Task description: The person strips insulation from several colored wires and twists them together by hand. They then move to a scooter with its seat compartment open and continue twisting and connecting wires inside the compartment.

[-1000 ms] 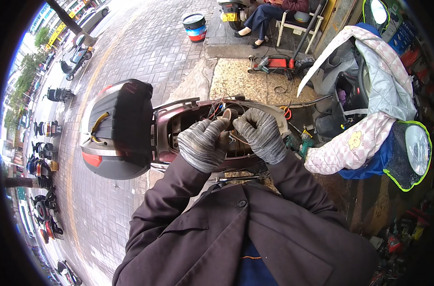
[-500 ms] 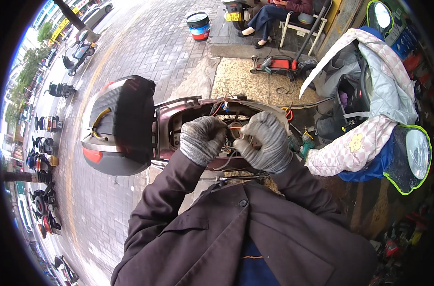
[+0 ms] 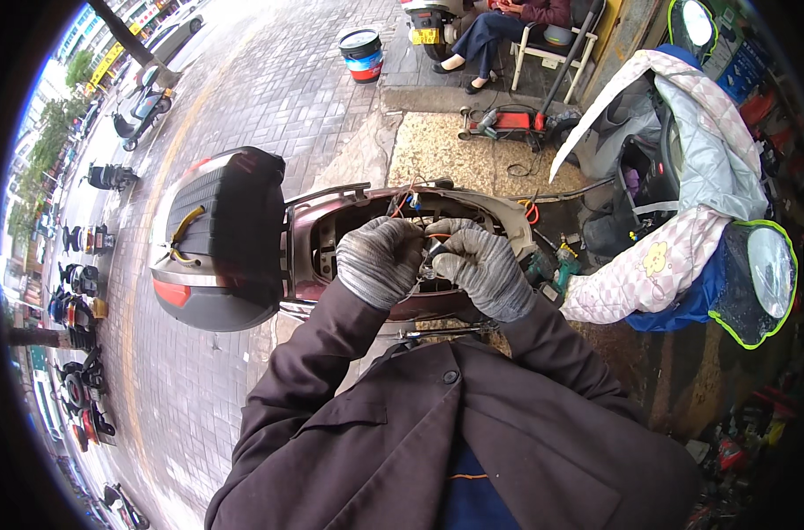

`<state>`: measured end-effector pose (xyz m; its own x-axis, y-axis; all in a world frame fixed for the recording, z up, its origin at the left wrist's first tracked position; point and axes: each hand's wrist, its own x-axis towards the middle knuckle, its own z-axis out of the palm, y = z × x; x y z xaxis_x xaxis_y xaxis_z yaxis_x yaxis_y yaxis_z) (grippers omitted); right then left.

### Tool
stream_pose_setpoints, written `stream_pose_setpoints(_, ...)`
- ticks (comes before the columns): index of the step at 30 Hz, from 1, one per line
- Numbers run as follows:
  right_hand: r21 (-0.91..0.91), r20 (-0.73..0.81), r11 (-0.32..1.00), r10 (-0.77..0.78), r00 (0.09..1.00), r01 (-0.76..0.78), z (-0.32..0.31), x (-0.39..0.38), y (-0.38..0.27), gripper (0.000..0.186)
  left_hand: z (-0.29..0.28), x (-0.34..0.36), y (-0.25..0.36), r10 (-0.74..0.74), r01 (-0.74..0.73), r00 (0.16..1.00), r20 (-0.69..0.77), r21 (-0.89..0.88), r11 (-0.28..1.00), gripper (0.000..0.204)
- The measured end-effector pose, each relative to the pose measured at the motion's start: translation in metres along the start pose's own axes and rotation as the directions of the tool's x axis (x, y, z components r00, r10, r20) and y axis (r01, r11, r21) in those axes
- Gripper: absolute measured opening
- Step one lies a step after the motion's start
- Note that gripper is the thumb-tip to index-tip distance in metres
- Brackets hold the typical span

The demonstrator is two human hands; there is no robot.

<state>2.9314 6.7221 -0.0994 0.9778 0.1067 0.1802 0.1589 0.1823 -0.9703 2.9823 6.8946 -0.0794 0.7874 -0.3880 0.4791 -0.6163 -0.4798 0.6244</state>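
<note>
Both my hands wear grey striped work gloves and meet above the open body of a maroon scooter (image 3: 306,231), whose seat opening shows wiring inside. My left hand (image 3: 380,261) is closed in a pinch. Opposite it, my right hand (image 3: 490,268) pinches too, its fingertips almost touching the left ones. A short orange wire (image 3: 438,236) runs between the two sets of fingers. Beside the right fingertips shows a small dark piece (image 3: 436,250), too small to name. Thin wires with a blue connector (image 3: 414,201) rise just beyond the hands.
A black top box (image 3: 243,196) sits at the scooter's left end. Right of the opening lies a green power tool (image 3: 562,269), near a quilted pink-and-white cover (image 3: 653,265) over the handlebars. Farther off are a red floor jack (image 3: 512,122), a bucket (image 3: 361,58) and a seated person (image 3: 486,40).
My right hand has turned and drawn closer to the left, its fingers now tighter together. A dark piece now shows at its fingertips. The view has shifted slightly.
</note>
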Motion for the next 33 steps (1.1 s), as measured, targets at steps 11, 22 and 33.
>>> stream_pose_setpoints(11,0.105,-0.205,0.962,0.270,0.941,-0.253,-0.003,0.012,-0.010,0.033,-0.002,-0.006,0.003,0.104,-0.106,0.991,0.080,0.015,0.994,0.018)
stream_pose_setpoints(22,-0.228,-0.140,0.972,0.015,0.990,-0.047,-0.002,0.009,-0.008,0.012,0.007,-0.012,0.006,-0.238,0.248,0.968,0.074,-0.197,0.949,0.011)
stream_pose_setpoints(33,-0.328,-0.167,0.944,-0.073,0.983,0.014,-0.003,0.017,-0.004,0.017,0.011,-0.005,0.003,0.426,-0.332,0.886,-0.184,0.391,0.858,0.029)
